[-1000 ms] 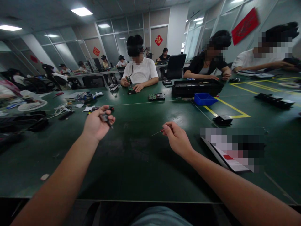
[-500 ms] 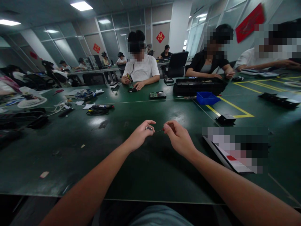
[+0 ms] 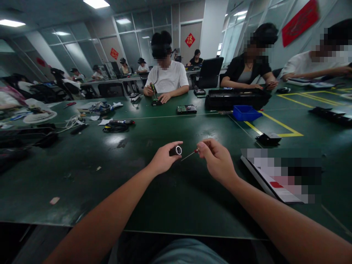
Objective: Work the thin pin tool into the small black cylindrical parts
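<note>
My left hand [image 3: 164,159] is closed round a small black cylinder [image 3: 173,151], whose round end with a bright silver ring faces right. What kind of part it is, I cannot tell. Between the fingers and thumb of my right hand [image 3: 216,157] is a thin screwdriver [image 3: 189,155] with a red handle, mostly hidden by the fingers. Its metal shaft points down and left, the tip just below the cylinder and seemingly apart from it. Both hands are held above the green table [image 3: 176,205].
A pixelated box-like item [image 3: 264,179] lies right of my right arm. Farther off are a blue bin [image 3: 246,113], a long black housing [image 3: 236,99], a circuit board [image 3: 186,109] and coiled black cable [image 3: 118,126]. Across the table a person [image 3: 167,79] works with a screwdriver.
The cylinder has turned so its ringed end shows more fully. My right hand has drawn slightly right, and the screwdriver shaft now shows longer and slants more steeply.
</note>
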A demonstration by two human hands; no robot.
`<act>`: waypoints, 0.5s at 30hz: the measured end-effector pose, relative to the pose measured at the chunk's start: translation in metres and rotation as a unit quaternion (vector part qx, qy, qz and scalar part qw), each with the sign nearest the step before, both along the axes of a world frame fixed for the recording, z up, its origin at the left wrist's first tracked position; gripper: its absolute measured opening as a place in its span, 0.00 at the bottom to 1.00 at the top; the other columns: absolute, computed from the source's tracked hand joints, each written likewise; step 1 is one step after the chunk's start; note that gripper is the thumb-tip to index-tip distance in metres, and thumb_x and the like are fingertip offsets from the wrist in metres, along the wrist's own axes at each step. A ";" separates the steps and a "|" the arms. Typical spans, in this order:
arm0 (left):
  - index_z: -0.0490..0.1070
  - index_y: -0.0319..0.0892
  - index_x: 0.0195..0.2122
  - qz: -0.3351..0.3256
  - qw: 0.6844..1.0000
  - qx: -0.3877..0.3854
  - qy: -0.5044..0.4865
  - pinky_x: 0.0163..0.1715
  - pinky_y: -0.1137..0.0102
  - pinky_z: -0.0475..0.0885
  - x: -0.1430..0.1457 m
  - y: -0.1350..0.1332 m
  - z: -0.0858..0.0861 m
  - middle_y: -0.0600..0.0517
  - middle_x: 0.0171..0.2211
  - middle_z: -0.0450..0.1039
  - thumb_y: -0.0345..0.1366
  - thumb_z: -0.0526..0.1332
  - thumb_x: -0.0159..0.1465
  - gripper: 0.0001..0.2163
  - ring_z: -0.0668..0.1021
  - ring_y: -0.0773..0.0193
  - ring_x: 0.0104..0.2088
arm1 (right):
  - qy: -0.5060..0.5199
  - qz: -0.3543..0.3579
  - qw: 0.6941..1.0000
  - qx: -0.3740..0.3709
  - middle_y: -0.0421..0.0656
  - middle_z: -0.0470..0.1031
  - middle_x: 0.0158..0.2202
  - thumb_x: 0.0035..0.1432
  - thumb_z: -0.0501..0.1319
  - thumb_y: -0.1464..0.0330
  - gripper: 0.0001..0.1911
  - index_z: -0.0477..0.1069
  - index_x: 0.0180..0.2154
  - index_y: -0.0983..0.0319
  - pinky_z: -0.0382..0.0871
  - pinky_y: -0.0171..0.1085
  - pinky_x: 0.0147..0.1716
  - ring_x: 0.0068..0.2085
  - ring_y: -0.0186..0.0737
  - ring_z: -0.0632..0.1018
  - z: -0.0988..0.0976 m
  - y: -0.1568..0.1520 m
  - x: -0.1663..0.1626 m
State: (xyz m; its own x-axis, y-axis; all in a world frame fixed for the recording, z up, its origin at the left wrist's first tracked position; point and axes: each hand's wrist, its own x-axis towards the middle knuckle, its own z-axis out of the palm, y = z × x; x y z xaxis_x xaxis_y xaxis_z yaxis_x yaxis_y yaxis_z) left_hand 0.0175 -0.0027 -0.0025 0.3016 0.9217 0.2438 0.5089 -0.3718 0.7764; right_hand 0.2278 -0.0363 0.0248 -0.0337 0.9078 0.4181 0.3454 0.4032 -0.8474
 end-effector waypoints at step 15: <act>0.73 0.45 0.53 -0.004 1.000 0.017 -0.013 0.57 0.59 0.66 0.002 -0.003 0.002 0.49 0.52 0.76 0.32 0.68 0.60 0.18 0.75 0.55 0.53 | 0.041 -0.018 0.999 0.004 0.42 0.75 0.32 0.67 0.54 0.60 0.11 0.69 0.41 0.59 0.70 0.43 0.38 0.35 0.42 0.77 -0.003 0.003 0.001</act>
